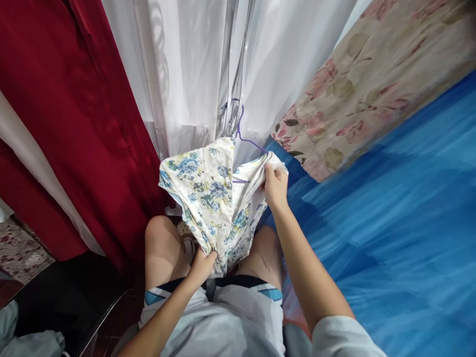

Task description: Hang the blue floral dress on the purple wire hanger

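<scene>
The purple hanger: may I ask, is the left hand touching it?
No, the left hand holds the lower part of the floral garment, well below the hanger.

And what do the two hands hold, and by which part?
The floral garment: the right hand grips its upper corner near the purple hanger, the left hand its lower part.

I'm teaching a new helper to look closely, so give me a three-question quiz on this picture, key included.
1. Multiple choice: What colour is the hanger? A) red B) purple C) green
2. True or false: In the picture, the left hand grips the flowered garment higher up than the right hand does.
3. Fill in: Directly behind the hanger's hook hangs ____ cloth.

Key: 1. B; 2. False, the right hand grips higher; 3. white
</scene>
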A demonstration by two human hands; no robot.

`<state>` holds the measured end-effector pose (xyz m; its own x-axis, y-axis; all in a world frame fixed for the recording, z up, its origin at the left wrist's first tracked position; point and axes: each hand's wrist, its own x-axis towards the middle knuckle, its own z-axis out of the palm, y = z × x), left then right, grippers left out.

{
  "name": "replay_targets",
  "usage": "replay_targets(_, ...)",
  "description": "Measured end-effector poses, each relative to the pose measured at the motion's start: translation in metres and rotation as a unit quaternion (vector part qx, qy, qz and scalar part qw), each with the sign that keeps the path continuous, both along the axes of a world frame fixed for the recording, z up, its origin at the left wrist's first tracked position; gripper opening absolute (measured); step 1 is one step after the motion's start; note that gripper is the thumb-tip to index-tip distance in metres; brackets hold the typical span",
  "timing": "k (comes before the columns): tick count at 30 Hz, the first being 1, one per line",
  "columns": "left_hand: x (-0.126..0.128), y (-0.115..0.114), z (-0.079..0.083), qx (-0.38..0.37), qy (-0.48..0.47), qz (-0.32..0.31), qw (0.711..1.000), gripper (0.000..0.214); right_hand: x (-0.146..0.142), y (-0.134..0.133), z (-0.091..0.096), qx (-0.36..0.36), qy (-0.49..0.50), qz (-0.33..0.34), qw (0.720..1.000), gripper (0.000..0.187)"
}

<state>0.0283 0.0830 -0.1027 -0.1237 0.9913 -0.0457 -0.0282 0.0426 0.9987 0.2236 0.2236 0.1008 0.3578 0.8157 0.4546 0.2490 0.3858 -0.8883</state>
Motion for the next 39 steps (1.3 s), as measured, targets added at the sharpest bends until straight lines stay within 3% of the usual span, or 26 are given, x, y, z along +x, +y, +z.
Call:
replay_targets(3, -0.002, 0.008, -0.008, 0.027, 0.010, -0.020, 0.999, 0.047, -0.021, 0.004, 0.022, 0.085, -0.111, -0.014, 0.990, 0.043)
replay_targets(6, -0.005, 0.015, -0.013, 0.032, 0.021, -0.023, 0.999, 0.044, -0.048, 0.010, 0.043, 0.113, -0.214, 0.041, 0.969, 0.039)
replay_targets(10, -0.004, 0.017, -0.013, 0.044, 0.025, -0.029, 0.998, 0.041, -0.069, 0.016, 0.045, 0.082, -0.183, 0.133, 0.971, 0.031)
replay_targets(14, -0.005, 0.013, -0.013, 0.066, 0.033, -0.070, 0.995, 0.039, -0.066, -0.013, 0.016, 0.053, -0.097, 0.200, 0.973, 0.023)
replay_targets(16, -0.008, 0.013, -0.016, 0.070, 0.035, -0.073, 0.994, 0.039, -0.063, -0.043, -0.009, 0.078, -0.081, 0.198, 0.974, 0.025)
replay_targets(18, -0.012, 0.015, -0.018, 0.068, 0.032, -0.064, 0.995, 0.039, -0.063, -0.074, -0.039, 0.080, -0.088, 0.153, 0.981, 0.029)
replay_targets(22, -0.015, 0.016, -0.015, 0.072, 0.041, -0.065, 0.994, 0.037, -0.066, -0.109, -0.091, -0.053, -0.211, 0.156, 0.963, 0.033)
replay_targets(25, -0.009, 0.009, -0.007, 0.092, 0.076, -0.055, 0.991, 0.036, -0.066, -0.110, -0.100, -0.099, -0.284, 0.142, 0.943, 0.019)
replay_targets(29, 0.001, -0.002, -0.002, 0.114, 0.095, -0.052, 0.988, 0.037, -0.060, -0.110, -0.086, -0.098, -0.330, 0.160, 0.925, 0.017)
replay_targets(32, 0.002, -0.001, -0.005, 0.112, 0.065, -0.076, 0.989, 0.038, -0.052, -0.123, -0.079, -0.113, -0.238, 0.218, 0.940, 0.020)
replay_targets(34, -0.004, 0.004, -0.004, 0.111, 0.034, -0.051, 0.992, 0.044, -0.047, -0.136, -0.079, -0.128, -0.131, 0.250, 0.951, 0.024)
replay_targets(37, -0.015, 0.006, 0.014, 0.189, 0.037, 0.096, 0.977, 0.060, -0.046, -0.156, -0.082, -0.152, 0.000, 0.260, 0.954, 0.028)
replay_targets(39, -0.019, 0.000, 0.036, 0.290, 0.096, 0.189, 0.933, 0.070, -0.048, -0.168, -0.084, -0.167, 0.058, 0.258, 0.950, 0.030)
